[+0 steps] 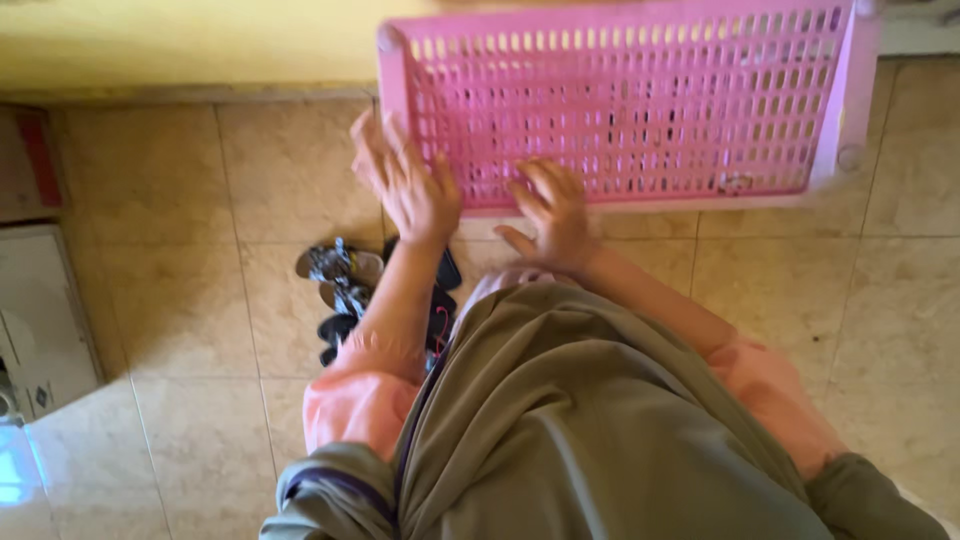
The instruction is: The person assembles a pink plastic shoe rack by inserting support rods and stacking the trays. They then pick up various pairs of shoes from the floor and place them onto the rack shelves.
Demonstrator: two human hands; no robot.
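Note:
A pink perforated plastic shelf [700, 110] stands against the yellow wall at the top of the head view. My left hand [405, 180] hovers with fingers spread at the shelf's front left corner, holding nothing. My right hand [550, 215] rests flat with its fingers on the shelf's front edge, a little left of its middle. Peach sleeves and an olive green garment [580, 420] cover my arms and body below.
Several pairs of sandals and shoes [345, 290] lie on the beige tiled floor [180, 280] under my left forearm. A white box-like object [40, 320] sits at the left edge. The yellow wall [180, 40] runs along the top.

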